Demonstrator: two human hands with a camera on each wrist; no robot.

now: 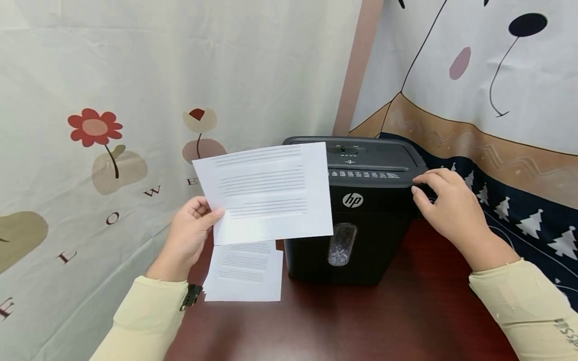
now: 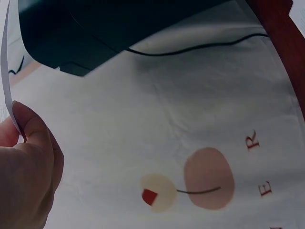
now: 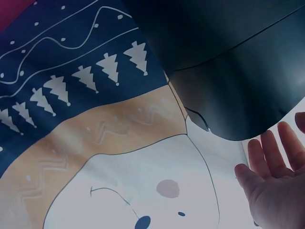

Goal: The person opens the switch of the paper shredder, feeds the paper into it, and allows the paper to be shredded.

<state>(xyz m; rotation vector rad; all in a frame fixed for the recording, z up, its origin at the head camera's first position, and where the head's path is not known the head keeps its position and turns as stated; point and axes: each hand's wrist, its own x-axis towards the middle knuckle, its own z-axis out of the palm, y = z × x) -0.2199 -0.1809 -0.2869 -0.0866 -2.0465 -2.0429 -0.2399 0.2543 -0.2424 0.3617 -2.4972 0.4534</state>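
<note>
My left hand [image 1: 191, 228] pinches a printed sheet of paper [image 1: 266, 193] by its lower left corner, thumb on the front face. The sheet hangs in front of a black HP paper shredder [image 1: 370, 215], covering the left part of its top. In the left wrist view the sheet's edge [image 2: 5, 71] runs up from between thumb and finger. My right hand [image 1: 449, 208] is at the shredder's upper right corner, fingertips right at its rim. The right wrist view shows those fingers [image 3: 274, 152] extended beside the shredder [image 3: 228, 81].
A pile of printed sheets [image 1: 244, 276] lies on the reddish-brown table [image 1: 316, 326], left of the shredder. Shredded bits show through its window [image 1: 342, 245]. Patterned curtains [image 1: 271, 65] hang behind and along the right. A dark cord [image 2: 200, 46] trails from the shredder.
</note>
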